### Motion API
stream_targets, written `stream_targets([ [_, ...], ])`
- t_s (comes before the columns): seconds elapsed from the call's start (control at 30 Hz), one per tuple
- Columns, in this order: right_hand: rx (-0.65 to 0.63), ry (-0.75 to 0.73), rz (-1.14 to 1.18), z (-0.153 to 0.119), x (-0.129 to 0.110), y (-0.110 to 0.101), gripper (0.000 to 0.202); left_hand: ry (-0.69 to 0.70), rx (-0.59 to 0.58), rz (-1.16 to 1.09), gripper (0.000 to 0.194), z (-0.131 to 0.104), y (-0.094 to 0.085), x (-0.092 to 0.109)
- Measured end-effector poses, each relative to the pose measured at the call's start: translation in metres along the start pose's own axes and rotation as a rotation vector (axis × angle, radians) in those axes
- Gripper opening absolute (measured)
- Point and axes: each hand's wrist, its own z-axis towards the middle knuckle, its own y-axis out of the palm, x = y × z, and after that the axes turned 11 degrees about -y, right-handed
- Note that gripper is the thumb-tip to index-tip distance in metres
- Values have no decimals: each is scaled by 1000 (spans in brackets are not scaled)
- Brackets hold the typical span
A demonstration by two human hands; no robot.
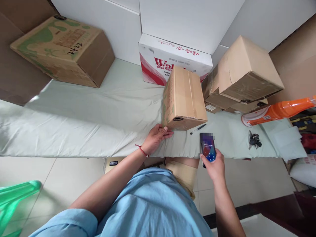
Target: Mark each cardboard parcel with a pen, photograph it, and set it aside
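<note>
A tan cardboard box (186, 92) with green print on its left side stands on the cloth-covered table in front of me. At its near left corner is my left hand (158, 135), fingers stretched out and seemingly touching the cardboard. A red cord bracelet (142, 151) circles that wrist. My right hand (214, 163) is closed around a smartphone (208, 146) at the table's front edge; its screen is lit. Between the box and the phone lies a dark pen (198, 129).
Behind the box stands a white and red carton (153, 62). A printed cardboard box (66, 49) sits at the left, stacked boxes (249, 72) at the right. An orange bottle (276, 112) and keys (254, 140) are right of the phone; a green plastic stool (17, 197) is at lower left.
</note>
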Motion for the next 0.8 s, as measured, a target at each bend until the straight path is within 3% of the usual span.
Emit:
stream_targets([
  [0.23,-123,-28,-144,7,-53,13,87,-12,-9,-13,56,0,-1,2],
  [0.4,-164,-254,-239,20,-66,16,78,-14,-9,-37,49,-1,1,1],
  [0.47,-125,-365,-148,30,-69,10,70,-18,-4,-53,44,-1,1,1],
  [0.53,-67,-387,58,44,-79,1,72,-34,2,-71,38,-1,0,3],
  [0.67,6,-349,409,83,-125,-19,90,-104,3,-81,30,-1,-1,13],
  [0.8,-130,-394,638,110,-175,-22,94,-80,45,-80,38,-4,4,23],
])
